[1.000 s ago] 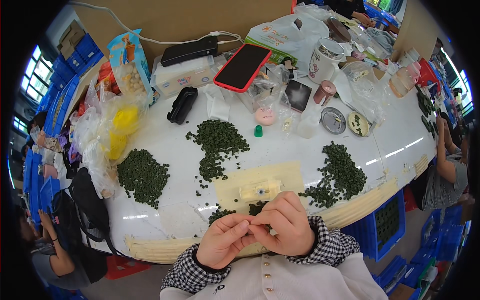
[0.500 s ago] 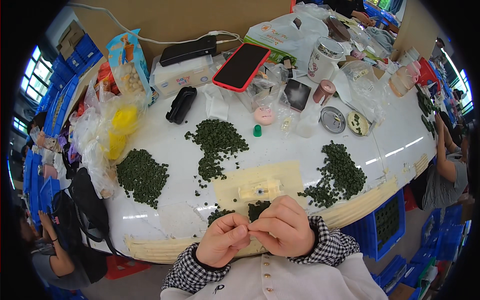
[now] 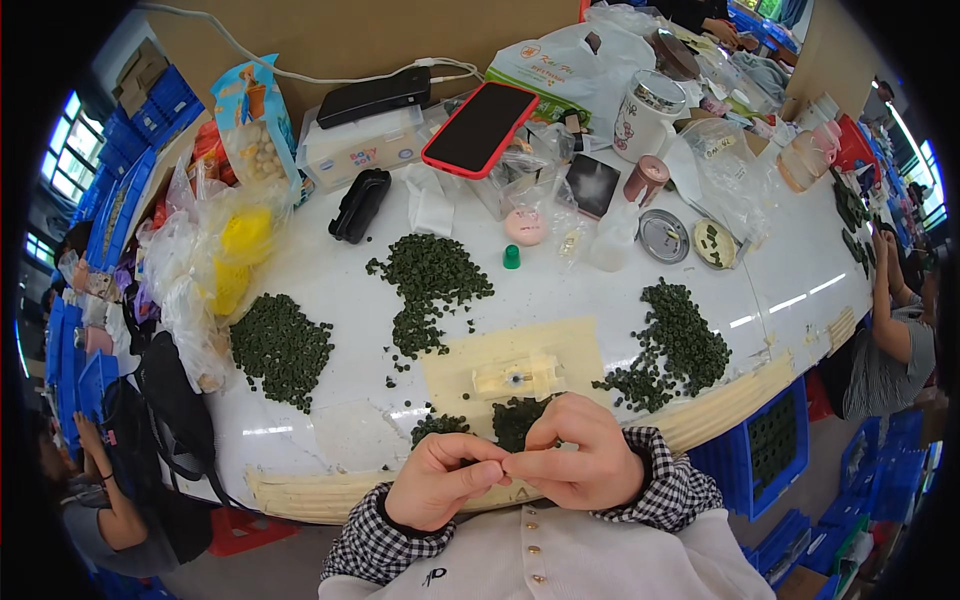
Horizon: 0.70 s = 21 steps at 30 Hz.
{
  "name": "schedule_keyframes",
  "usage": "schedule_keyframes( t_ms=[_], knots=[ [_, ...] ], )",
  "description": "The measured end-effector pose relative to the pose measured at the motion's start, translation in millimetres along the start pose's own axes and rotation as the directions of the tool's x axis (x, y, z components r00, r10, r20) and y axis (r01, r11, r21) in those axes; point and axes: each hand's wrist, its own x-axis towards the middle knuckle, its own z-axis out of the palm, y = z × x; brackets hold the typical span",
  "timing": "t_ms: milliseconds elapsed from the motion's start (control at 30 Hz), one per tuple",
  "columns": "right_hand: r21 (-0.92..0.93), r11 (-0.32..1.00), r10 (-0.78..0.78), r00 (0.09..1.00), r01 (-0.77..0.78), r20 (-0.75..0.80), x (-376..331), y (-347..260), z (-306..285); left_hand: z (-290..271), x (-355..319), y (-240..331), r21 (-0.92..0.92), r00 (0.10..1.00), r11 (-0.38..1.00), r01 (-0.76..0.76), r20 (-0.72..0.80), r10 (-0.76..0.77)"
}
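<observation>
My left hand [image 3: 440, 482] and my right hand [image 3: 585, 455] meet fingertip to fingertip at the table's near edge. Both are closed in a pinch, and whatever sits between the fingertips is too small or hidden to make out. Just beyond them lie two small heaps of dark green pieces, one heap [image 3: 520, 420] partly behind my right hand and another heap [image 3: 437, 426] beyond my left. A pale block-like fixture [image 3: 518, 378] with a dark spot at its middle rests on a yellowish taped patch [image 3: 450, 365].
Larger piles of dark green pieces lie at left [image 3: 281, 352], centre [image 3: 430, 280] and right [image 3: 680, 345]. Farther back are a red-cased phone [image 3: 482, 130], a black case [image 3: 360, 205], a white mug [image 3: 647, 118] and plastic bags [image 3: 185, 270]. Other people sit at both sides.
My hands are still pinched together. The right hand has shifted slightly right, and the left fingers reach out a little straighter. The whole view has moved slightly.
</observation>
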Motion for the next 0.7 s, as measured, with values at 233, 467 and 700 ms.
schedule_keyframes(
  t_ms=[233,467,700],
  knots=[
    [-0.144,0.981,0.150,0.982,-0.133,0.114,-14.3,-4.4,-22.0,-5.6,-2.7,2.5,-0.160,0.996,0.985,-0.071,-0.058,0.062],
    [-0.541,0.838,0.227,0.946,-0.070,0.230,-45.7,8.2,-24.8,-9.9,0.4,0.8,-0.200,0.989,0.972,-0.124,-0.100,0.105],
    [-0.512,0.857,0.199,0.949,-0.047,0.245,-54.0,16.9,-17.6,-6.0,-1.6,0.1,-0.210,0.992,0.972,-0.107,-0.092,0.090]
  ],
)
